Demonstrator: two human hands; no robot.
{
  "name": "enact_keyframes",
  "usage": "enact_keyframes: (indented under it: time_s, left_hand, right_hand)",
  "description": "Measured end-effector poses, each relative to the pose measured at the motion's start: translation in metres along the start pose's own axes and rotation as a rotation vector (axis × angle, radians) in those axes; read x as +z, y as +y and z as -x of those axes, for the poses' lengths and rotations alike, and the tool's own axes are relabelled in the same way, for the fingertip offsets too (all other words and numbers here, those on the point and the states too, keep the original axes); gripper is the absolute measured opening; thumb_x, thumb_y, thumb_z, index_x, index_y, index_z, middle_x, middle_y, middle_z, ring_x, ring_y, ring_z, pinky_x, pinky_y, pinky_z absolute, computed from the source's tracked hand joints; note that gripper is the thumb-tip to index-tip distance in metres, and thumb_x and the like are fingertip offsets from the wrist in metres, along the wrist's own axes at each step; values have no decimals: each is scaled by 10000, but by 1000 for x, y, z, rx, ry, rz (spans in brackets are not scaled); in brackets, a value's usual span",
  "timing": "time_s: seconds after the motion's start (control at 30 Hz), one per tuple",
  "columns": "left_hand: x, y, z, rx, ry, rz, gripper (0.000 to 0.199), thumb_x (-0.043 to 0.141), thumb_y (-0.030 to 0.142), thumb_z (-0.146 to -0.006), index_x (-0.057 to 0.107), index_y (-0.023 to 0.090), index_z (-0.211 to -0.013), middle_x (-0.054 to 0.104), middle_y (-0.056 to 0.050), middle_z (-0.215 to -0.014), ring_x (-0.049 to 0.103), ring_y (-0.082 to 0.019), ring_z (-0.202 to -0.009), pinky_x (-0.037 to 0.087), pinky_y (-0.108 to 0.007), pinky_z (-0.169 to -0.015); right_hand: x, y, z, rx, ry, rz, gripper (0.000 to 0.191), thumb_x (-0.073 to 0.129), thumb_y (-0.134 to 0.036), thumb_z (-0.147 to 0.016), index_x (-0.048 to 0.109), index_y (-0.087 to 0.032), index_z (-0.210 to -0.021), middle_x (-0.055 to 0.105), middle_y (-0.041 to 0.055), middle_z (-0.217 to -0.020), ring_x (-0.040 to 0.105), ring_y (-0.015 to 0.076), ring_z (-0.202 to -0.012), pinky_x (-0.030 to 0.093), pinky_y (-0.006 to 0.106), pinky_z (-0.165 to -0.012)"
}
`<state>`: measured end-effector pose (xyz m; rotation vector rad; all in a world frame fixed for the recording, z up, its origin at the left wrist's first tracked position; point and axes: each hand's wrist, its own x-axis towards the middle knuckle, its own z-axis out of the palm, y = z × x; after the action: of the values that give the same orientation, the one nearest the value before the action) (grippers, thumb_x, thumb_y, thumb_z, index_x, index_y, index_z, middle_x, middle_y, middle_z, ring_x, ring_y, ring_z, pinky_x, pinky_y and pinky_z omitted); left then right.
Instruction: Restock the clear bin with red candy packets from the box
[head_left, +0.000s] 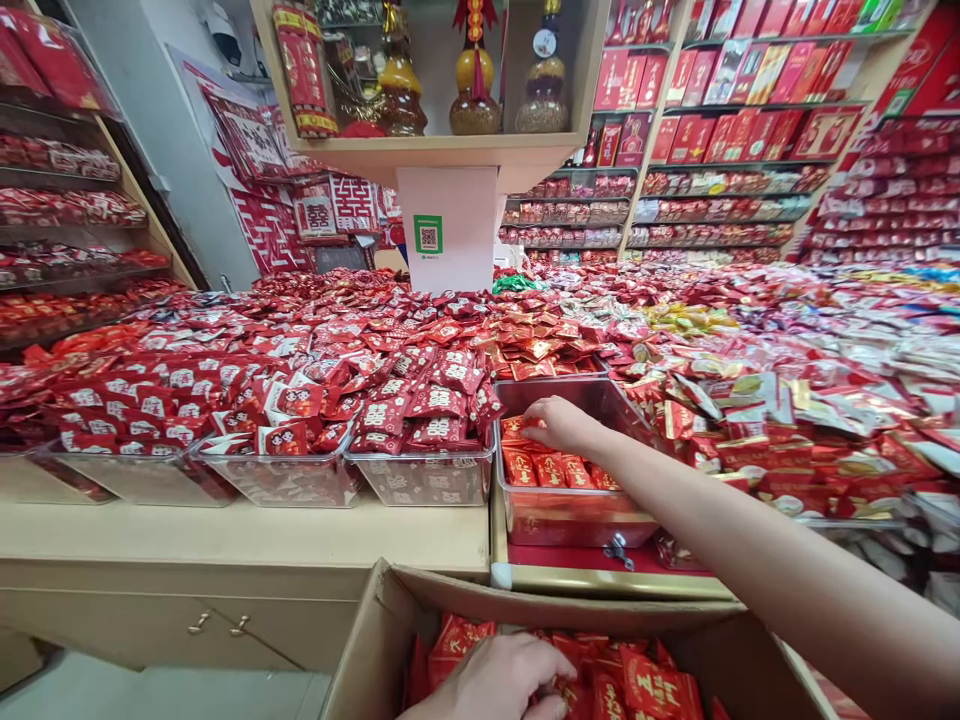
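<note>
My left hand [502, 675] is down in an open cardboard box [427, 590], its thumb and fingers apart and bent over red packets with gold print [652, 685]. My right hand [562, 424] reaches across into a clear plastic bin [574, 520]. Its fingers are bent down onto a red packet [514, 430] at the bin's left side and seem closed on it; the fingertips are partly hidden. A row of red-orange packets with gold print [551, 470] lies along the bin's front, while the back of this bin shows bare wall.
Beside it stand clear bins of dark red packets [439, 400] and of red-and-white packets [292, 400]. Piles of wrapped packets [780, 400] spread to the right. A keyed lock [619, 550] sits below the bin. An overhanging display case [442, 150] rises behind.
</note>
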<state>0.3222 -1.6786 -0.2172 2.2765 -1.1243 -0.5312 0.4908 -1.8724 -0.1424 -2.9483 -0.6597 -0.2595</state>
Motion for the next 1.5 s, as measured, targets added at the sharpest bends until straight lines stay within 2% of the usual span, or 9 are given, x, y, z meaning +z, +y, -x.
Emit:
enact_keyframes:
  time_s: [0.13, 0.27, 0.53, 0.67, 0.83, 1.2, 1.3, 1.4, 1.5]
  left_hand:
    - [1, -4, -4, 17, -14, -40, 298, 524, 187, -714, 581, 194, -1006, 660, -46, -840, 591, -146, -722, 459, -196, -667]
    - [4, -6, -9, -6, -80, -77, 288, 539, 192, -720, 593, 194, -1003, 672, -50, -845, 597, -138, -699, 456, -177, -643]
    - [6, -12, -11, -50, -145, -74, 296, 563, 212, -725, 590, 244, -1018, 668, -29, -900, 606, -137, -731, 448, -163, -650]
    - [19, -25, -12, -44, -136, -57, 256, 526, 297, -754, 586, 303, -1003, 664, -6, -920, 605, -162, -810, 449, -193, -686]
    - [28, -33, -12, 1, -131, -75, 266, 520, 315, -756, 570, 305, -1018, 664, -3, -911, 599, -163, -820, 440, -196, -704]
    - [11, -17, -10, -39, -220, -98, 303, 524, 287, -746, 568, 263, -1045, 663, -39, -898, 616, -184, -778, 465, -231, -689]
    - [10, -16, -3, -64, -192, -99, 299, 498, 305, -746, 555, 276, -1039, 654, -20, -878, 604, -174, -769, 460, -238, -687]
    - [11, -16, 5, -170, -160, -142, 296, 471, 341, -746, 542, 292, -1029, 635, -20, -899, 588, -192, -821, 452, -269, -712]
    - [13, -17, 9, -262, -197, -195, 254, 461, 350, -732, 575, 274, -945, 635, -30, -862, 594, -210, -792, 459, -289, -682]
  right_hand:
    - [5, -2, -2, 41, -99, 1, 276, 513, -267, -729, 601, -150, -963, 637, 86, -955, 569, 210, -895, 400, 245, -751]
    - [6, 0, -2, 46, -127, -4, 329, 471, -209, -744, 553, -144, -1056, 615, 93, -1021, 561, 209, -929, 403, 244, -763]
    - [0, 2, 2, -19, -234, -76, 565, 590, -299, -635, 484, -123, -1162, 533, 106, -1155, 501, 237, -1029, 385, 264, -849]
    - [6, 3, -2, -23, -199, -58, 459, 563, -166, -648, 529, -156, -1105, 551, 90, -1136, 503, 224, -1031, 384, 262, -849]
    - [12, 2, -6, -76, -135, -47, 478, 464, -24, -643, 514, -103, -1112, 536, 122, -1146, 485, 209, -1056, 373, 255, -864]
    - [-1, -6, 1, -91, -127, -28, 527, 498, -389, -712, 498, -80, -1139, 520, 145, -1159, 478, 238, -1057, 367, 274, -870]
    - [-3, -7, 1, -98, -57, -52, 481, 453, -418, -745, 525, -104, -1103, 561, 115, -1110, 518, 223, -1000, 381, 262, -839]
    - [-1, -4, 1, -58, -40, -46, 406, 430, -405, -769, 575, -126, -1027, 603, 99, -1038, 548, 213, -941, 393, 256, -802]
    - [-4, 1, -1, -36, -23, -51, 374, 422, -397, -785, 596, -133, -983, 619, 95, -997, 553, 200, -919, 391, 245, -786]
